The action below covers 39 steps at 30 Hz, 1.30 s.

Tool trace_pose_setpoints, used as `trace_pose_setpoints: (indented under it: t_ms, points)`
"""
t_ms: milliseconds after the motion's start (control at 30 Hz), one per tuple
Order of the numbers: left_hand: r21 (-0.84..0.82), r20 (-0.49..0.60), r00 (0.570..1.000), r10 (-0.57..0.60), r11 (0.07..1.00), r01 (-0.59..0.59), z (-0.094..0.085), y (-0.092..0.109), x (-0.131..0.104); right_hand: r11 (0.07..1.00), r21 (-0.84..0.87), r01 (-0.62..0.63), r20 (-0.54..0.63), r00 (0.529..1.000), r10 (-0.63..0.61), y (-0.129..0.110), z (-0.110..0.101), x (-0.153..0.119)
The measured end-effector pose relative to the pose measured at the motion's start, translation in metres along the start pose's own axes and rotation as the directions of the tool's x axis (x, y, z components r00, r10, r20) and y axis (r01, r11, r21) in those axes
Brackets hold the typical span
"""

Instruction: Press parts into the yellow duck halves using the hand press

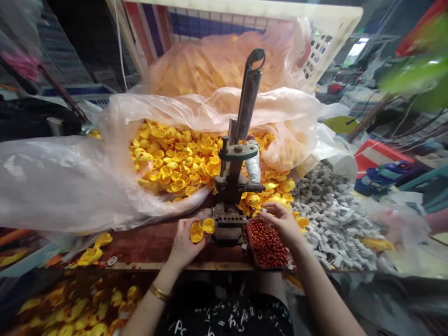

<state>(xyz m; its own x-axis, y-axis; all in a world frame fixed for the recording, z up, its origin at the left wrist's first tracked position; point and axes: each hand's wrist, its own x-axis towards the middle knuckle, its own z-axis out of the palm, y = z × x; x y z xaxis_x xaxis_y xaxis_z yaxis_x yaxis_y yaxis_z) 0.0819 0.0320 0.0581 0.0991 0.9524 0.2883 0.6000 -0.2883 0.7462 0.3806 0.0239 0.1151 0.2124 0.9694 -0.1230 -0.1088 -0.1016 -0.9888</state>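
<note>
– L hand [184, 243], doing what?
– Just L of hand press [231, 184], close to worktop's [150, 247] near edge. Fingers part-curled, lightly gripping yellow shell pc [196, 232]; 2nd yellow pc [208, 226] right beside it, press side. Joined or separate, can't tell.
– And R hand [284, 225]?
– Over far R corner of bead tray [271, 268], above red beads [268, 242]. Thumb + fingertips nearly together, apparently pinching small pale bit [263, 212]; too small to ID.
– Step, best guess?
– Prob. bringing small part to shell, beside press. Not yet fitted, judging by gap betw. hands.
– Next move?
– Prob. calls for steady L grip, exact R pinch, fingertips clear of press.
– Stock?
– Loose yellow shells [171, 158] in plastic bag [189, 109] beyond worktop's near edge; grey pcs [336, 224] heaped R of tray.
</note>
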Motion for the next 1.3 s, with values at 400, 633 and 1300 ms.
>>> trace_pose_setpoints:
  t_ms: [400, 633, 1300]
  points:
    - [-0.454, 0.167, 0.986, -0.018, 0.886, 0.093, 0.032, 0.027, -0.035, 0.967, 0.147, -0.21, 0.314, 0.936, 0.156, 0.024, 0.079, -0.055]
    - [-0.188, 0.065, 0.966, 0.25, 0.954, -0.234, 0.032, 0.03, -0.041, 0.911, -0.256, 0.323, 0.314, 0.919, -0.238, 0.034, 0.094, -0.075]
    - [-0.203, 0.026, 0.972, 0.234, 0.953, -0.224, 0.016, 0.02, -0.028, 0.474, -0.753, 0.457, 0.38, 0.889, -0.254, 0.025, 0.061, -0.055]
